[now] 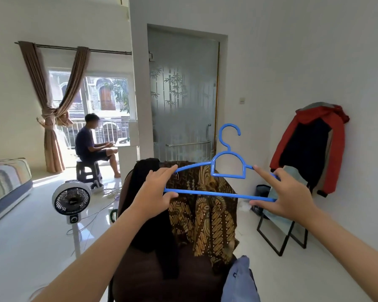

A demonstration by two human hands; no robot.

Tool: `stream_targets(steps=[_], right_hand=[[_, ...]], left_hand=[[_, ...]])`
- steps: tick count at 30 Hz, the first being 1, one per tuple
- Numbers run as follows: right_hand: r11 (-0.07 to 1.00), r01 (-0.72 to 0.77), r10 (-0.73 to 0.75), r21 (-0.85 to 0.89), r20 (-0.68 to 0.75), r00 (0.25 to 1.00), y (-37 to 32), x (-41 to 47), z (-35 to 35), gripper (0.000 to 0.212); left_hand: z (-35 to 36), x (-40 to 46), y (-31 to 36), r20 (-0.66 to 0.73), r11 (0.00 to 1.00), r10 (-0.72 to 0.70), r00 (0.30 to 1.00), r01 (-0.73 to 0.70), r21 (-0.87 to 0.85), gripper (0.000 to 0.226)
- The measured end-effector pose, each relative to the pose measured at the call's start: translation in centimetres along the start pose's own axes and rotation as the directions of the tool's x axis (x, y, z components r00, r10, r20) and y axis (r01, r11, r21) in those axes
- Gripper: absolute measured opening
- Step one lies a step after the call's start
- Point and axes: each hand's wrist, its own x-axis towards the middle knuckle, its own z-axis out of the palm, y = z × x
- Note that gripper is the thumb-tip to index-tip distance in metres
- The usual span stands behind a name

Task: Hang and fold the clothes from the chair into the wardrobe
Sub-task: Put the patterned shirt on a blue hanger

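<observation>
I hold a blue plastic hanger [224,171] upright in front of me, hook pointing up. My left hand [155,192] pinches its left end and my right hand [286,195] grips its right end. Below and behind it stands a dark brown chair [153,277]. Over the chair's back hang a black garment [148,219] and a brown batik shirt [207,214]. A blue-grey garment [240,282] lies on the chair's right side at the bottom edge. No wardrobe is in view.
A white standing fan [71,201] with loose cables is left of the chair. A black-framed mirror [279,214] leans on the right wall below a red and black jacket [312,147]. A person [92,144] sits on a stool by the window. A frosted glass door [181,94] is ahead, a mattress [4,184] far left.
</observation>
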Motion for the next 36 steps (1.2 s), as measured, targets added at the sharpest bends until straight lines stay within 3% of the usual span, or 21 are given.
stream_targets(steps=[5,13,22,26,36], right_hand=[[0.991,-0.134,0.133,-0.03,-0.019,0.991,1.8,3.9,5.3,0.091],[0.941,-0.325,0.324,-0.088,-0.026,0.946,4.8,8.3,11.8,0.092],[0.942,-0.32,0.324,-0.097,0.024,0.946,6.2,9.5,16.6,0.093],[0.946,-0.311,0.313,-0.095,0.009,0.95,7.0,9.8,18.2,0.093],[0.944,-0.329,0.33,-0.026,0.111,0.937,7.9,9.0,20.3,0.093]], left_hand=[[5.7,4.3,-6.2,-0.124,0.992,-0.124,0.984,0.12,-0.046,0.069],[14.4,9.8,-14.4,-0.035,0.956,-0.288,0.957,0.286,-0.058,0.059],[20.8,14.0,-17.1,-0.045,0.929,-0.368,0.929,0.369,0.029,0.057],[21.7,14.7,-17.7,-0.068,0.933,-0.355,0.932,0.349,-0.083,0.041],[20.6,10.2,-18.4,-0.012,0.932,-0.335,0.942,0.33,-0.147,0.037]])
